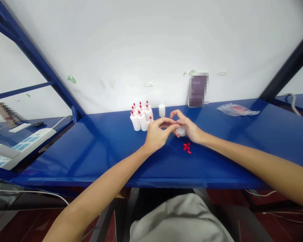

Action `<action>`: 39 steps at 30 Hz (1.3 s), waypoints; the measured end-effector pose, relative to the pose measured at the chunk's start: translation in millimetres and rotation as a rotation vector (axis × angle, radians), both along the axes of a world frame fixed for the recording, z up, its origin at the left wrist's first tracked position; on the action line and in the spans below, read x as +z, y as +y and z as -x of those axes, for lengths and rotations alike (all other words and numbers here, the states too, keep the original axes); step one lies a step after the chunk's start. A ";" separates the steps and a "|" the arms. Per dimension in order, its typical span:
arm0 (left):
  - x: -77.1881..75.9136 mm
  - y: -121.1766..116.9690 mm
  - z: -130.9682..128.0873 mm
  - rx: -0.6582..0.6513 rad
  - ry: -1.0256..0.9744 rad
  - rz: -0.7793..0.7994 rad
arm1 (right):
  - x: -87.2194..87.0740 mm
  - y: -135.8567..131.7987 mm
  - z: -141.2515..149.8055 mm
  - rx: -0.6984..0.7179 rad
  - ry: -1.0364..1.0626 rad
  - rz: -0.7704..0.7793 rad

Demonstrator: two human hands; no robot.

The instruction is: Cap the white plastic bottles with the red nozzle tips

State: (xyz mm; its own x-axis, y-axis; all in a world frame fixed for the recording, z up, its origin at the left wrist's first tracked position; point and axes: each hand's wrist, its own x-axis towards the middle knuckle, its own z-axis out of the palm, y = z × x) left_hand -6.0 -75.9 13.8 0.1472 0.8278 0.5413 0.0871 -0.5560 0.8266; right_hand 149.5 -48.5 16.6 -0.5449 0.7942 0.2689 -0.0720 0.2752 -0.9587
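Observation:
Both my hands meet over the middle of the blue table (96,151). My right hand (188,127) is closed around a small white bottle (181,131), which rests against its palm. Fingers of my left hand (158,133) are pinched together at the top of that bottle; what they pinch is too small to make out. Several small red caps (187,148) lie loose on the table just in front of my right hand. Behind my left hand stands a cluster of several white bottles with red caps (140,116). One white bottle without a cap (162,110) stands alone beside them.
A clear plastic bag (237,110) with red contents lies at the back right. A dark blurred upright object (198,90) leans on the white wall. A white power strip (27,139) sits on the neighbouring table at left. Blue frame posts rise at both sides.

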 end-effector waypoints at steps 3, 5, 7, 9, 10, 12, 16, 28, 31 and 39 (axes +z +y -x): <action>0.0 -0.6 -0.3 0.033 0.014 -0.037 | 1.9 -4.8 2.2 0.042 0.027 0.020; 0.1 -1.6 -0.5 0.015 0.040 -0.015 | 1.6 -6.4 2.1 0.084 0.044 0.020; 0.1 -2.9 -1.2 -0.041 0.070 0.013 | 0.9 -7.1 1.1 0.103 0.039 0.008; 0.2 -3.8 -1.9 -0.066 0.097 0.013 | 0.8 -7.8 -0.4 0.083 0.004 -0.018; 0.3 -4.0 -2.1 -0.065 0.111 0.011 | 1.0 -8.3 -1.2 0.062 -0.018 -0.035; 0.3 -3.6 -1.8 -0.054 0.145 0.019 | 1.8 -9.5 -3.1 0.011 -0.063 -0.081; -1.3 -1.8 0.3 -0.062 0.246 0.026 | 2.4 -11.7 -7.2 -0.058 -0.161 -0.221; 22.0 6.9 36.3 0.379 0.526 -0.325 | -6.5 16.5 -15.1 -0.229 -0.221 -0.326; 35.8 16.9 61.5 0.622 0.610 -0.463 | -13.5 30.9 -20.4 -0.314 -0.298 -0.352; 30.3 29.5 82.8 0.681 0.747 -0.368 | -21.2 40.2 -21.5 -0.411 -0.338 -0.374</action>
State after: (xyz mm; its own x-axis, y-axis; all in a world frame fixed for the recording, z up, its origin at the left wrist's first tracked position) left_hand -88.7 -46.4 44.1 0.1130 0.6653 0.7380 0.8863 -0.4032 0.2277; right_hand 171.0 -8.3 -4.5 -0.3198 0.8420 0.4345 0.3988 0.5356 -0.7443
